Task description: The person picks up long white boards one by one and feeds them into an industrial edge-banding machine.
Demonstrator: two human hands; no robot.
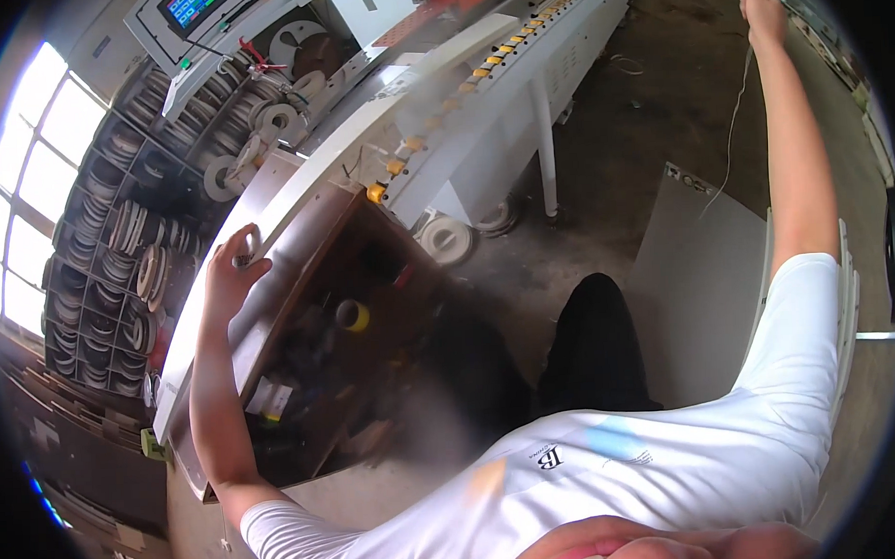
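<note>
- My left hand [232, 270] is on the long white panel [297, 201], fingers curled round a small pale roll [246, 247] sitting at the panel's edge.
- The panel runs from low left up onto the machine's feed track [489, 66] with its row of yellow rollers.
- My right hand [761, 10] is stretched far up at top right, closed round a thin pale cord [733, 122] that hangs down towards a grey board [699, 281] leaning near a white frame [847, 295].
- Under the panel there's a brown wooden cabinet [322, 353], open, with a yellow tape roll [352, 315] and blurred clutter inside.
- At left, dark shelving [122, 261] is packed with coils of edge banding.
- A control screen [194, 6] sits at top left.
- A loose white coil [448, 240] lies on the concrete floor [649, 115].
</note>
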